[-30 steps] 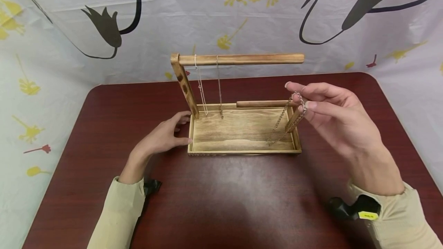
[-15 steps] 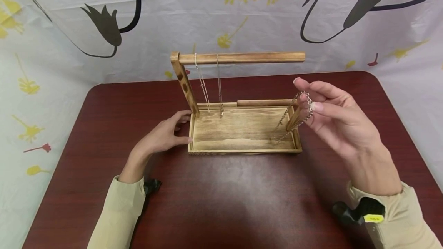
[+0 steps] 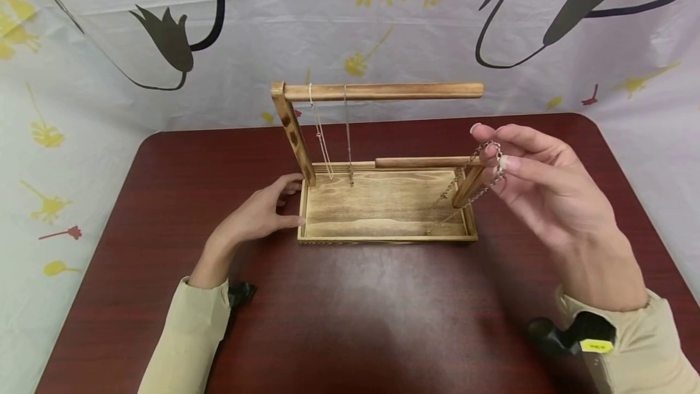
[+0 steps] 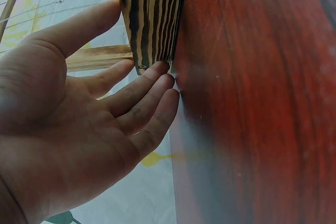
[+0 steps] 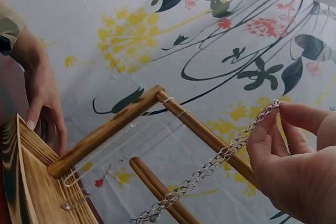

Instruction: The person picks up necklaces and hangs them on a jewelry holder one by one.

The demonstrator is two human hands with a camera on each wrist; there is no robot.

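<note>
My right hand (image 3: pixel 569 199) pinches a silver chain necklace (image 5: pixel 202 172) between thumb and fingers. The chain (image 3: pixel 445 192) hangs in a loop beside the short right post, its lower end over the right part of a wooden tray (image 3: pixel 377 205). This tray is the base of a necklace stand. At its left end, my left hand (image 3: pixel 254 214) rests with the thumb on the near side and relaxed fingers farther back. In the left wrist view, the fingertips (image 4: pixel 161 67) touch the striped wooden end wall. Two thin necklaces, one pale (image 3: pixel 319 132) and one darker (image 3: pixel 347 138), hang from the upper bar (image 3: pixel 404 91).
The upper bar is held by a post (image 3: pixel 294 135) at its left; its right end is free. A shorter bar (image 3: pixel 421 163) runs low at the back, joined to the right post (image 3: pixel 467 190). A dark red table (image 3: pixel 350 303) lies beneath; a patterned sheet (image 3: pixel 415 35) stands behind.
My right hand has moved to the right with the chain necklace, away from the upper bar's free end. My left hand has stayed at the tray's left end. The hanging necklaces have swayed slightly.
</note>
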